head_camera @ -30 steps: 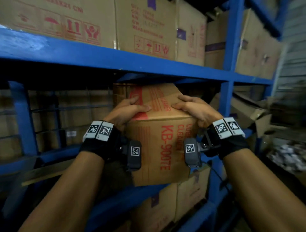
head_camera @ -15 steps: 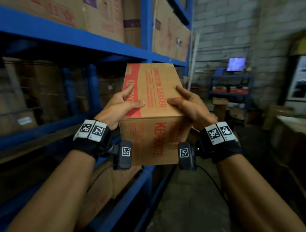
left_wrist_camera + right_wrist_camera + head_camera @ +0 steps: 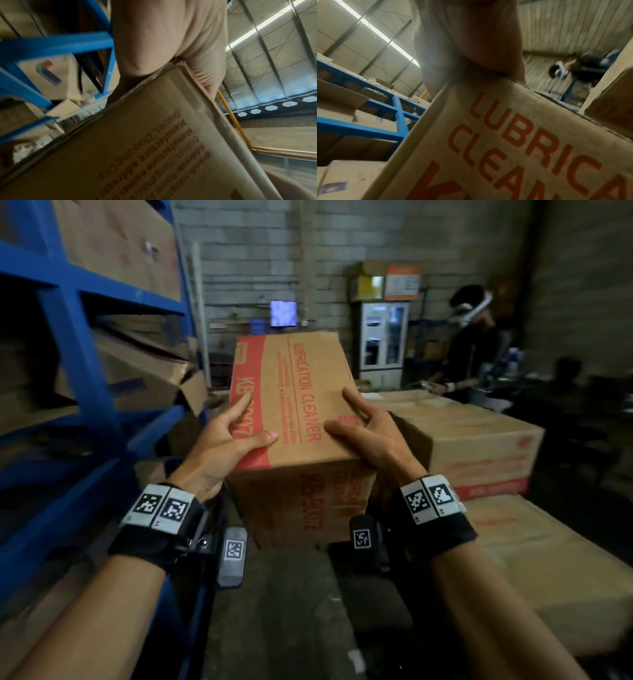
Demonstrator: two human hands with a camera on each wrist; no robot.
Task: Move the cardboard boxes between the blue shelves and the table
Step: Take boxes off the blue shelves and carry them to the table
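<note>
Cardboard box (image 3: 294, 412) sits in mid-air between both hands, clear of the blue shelves (image 3: 78, 364) on the left and short of the stacked boxes (image 3: 479, 446) on the right. The left hand (image 3: 222, 446) clasps the near left corner, thumb lying across the top face and index finger stretched along the red band; the right hand (image 3: 373, 440) clasps the near right corner the same way, thumb on top and fingers spread over the edge. From the left wrist view the palm (image 3: 163, 40) presses hard against the box's corner (image 3: 154, 148), and from the right wrist view the palm (image 3: 467, 40) does likewise on the printed face (image 3: 513, 142).

The room is a dim warehouse with a grey block wall, a concrete floor (image 3: 291, 611) and a panelled ceiling crossed by strip lights (image 3: 267, 23). Worn cartons fill the shelves. A lit screen (image 3: 283, 313) glows at the back wall, beside a white cabinet (image 3: 383, 350) with boxes on top. Another person (image 3: 469, 350) stands at the far right, behind the stacked boxes.

Red print on the top face reads "LUBRICATION CLEANER"; the front face carries "KB-9007E". The side seen from the left wrist shows "Manufacture name", "address", "District, Zhaoqing City". Smaller lines are too blurred to read.
</note>
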